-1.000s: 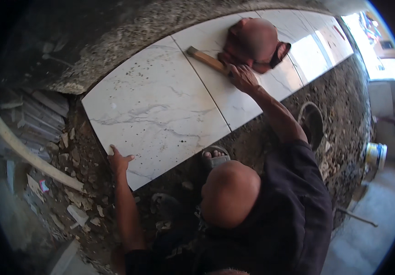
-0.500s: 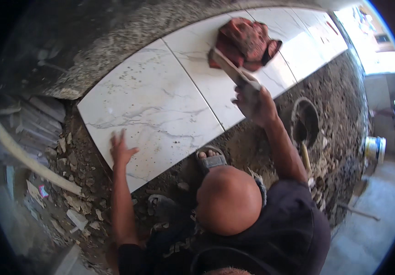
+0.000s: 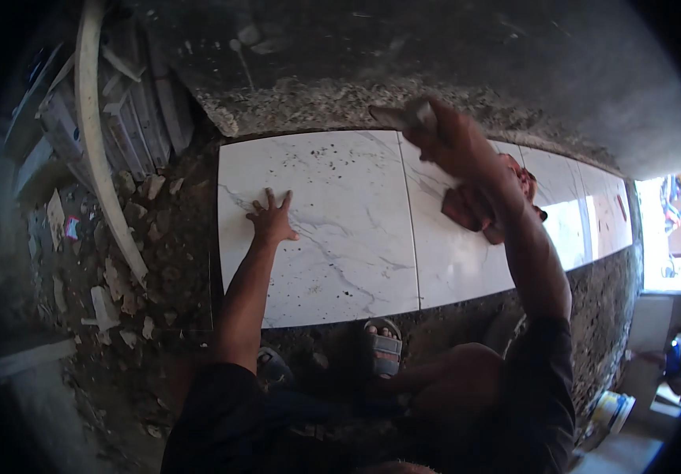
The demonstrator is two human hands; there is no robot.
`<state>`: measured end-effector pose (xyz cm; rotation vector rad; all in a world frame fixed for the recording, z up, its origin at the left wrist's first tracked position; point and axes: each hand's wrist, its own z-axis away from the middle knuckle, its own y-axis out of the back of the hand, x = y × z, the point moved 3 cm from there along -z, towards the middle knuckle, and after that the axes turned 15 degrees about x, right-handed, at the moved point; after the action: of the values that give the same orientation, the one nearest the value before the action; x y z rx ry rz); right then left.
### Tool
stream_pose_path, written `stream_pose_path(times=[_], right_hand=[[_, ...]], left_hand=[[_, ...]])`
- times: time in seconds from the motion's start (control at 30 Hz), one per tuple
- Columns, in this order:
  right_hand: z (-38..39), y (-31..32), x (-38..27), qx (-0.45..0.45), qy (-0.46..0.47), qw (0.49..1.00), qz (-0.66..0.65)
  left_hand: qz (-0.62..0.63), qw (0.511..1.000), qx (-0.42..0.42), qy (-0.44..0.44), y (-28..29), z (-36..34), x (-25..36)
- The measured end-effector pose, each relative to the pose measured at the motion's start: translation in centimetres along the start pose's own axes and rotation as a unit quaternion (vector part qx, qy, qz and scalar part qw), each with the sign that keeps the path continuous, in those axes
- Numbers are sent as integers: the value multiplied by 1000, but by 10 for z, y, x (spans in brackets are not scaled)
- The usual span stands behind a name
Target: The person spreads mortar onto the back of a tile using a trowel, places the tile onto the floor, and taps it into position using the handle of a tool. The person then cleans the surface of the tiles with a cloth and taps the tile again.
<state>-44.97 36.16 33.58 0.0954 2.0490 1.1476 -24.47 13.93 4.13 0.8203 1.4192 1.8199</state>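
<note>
My left hand point(image 3: 273, 221) lies spread on a large white marble-patterned tile point(image 3: 340, 237), its fingers apart and holding nothing. My right hand point(image 3: 455, 142) is raised over the tile row near the wall side, wrapped round a trowel point(image 3: 392, 116) whose narrow grey end points left. Motion blurs the hand and the tool, so the trowel's full shape is unclear. Below my right forearm, a bundled red cloth point(image 3: 467, 209) rests on the neighbouring tile and is partly covered by the arm. Dark grit is scattered over the left tile.
A rough wall base point(image 3: 301, 107) runs along the far side of the tiles. Grey wooden boards point(image 3: 123, 126) and a long curved pale strip point(image 3: 95, 142) stand at left, above loose rubble point(image 3: 119, 300). My sandalled foot point(image 3: 386, 347) is by the near tile edge. A white bucket point(image 3: 613, 411) lies lower right.
The view has shifted, bringing more wall into sight. My right hand has moved the trowel toward the wall and leftward, away from beyond the cloth's near side. My left hand reaches farther onto the tile.
</note>
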Motion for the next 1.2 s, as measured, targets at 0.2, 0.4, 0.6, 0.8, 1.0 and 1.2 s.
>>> stream_pose_path(times=[0.2,0.4,0.6,0.8,1.0,1.2], right_hand=[[-82,-32,-44,36,-11,993,-114],[-93,-118,65,-42,66,993,-93],[-107,-77,24,44,-76,991,-105],[-108,-79,39,46,83,992,-81],[-93,-105,48,-79,-147,983,-81],[-91,-92,70,32,-99,987,-121]], left_hand=[[-29,1000,3,7,7,4,-8],[-19,1000,12,-18,2,-5,10],[-11,1000,11,-10,5,0,-7],[-4,999,22,-25,2,-2,-2],[-5,999,20,-35,-3,-3,-2],[6,998,49,-48,-2,-8,5]])
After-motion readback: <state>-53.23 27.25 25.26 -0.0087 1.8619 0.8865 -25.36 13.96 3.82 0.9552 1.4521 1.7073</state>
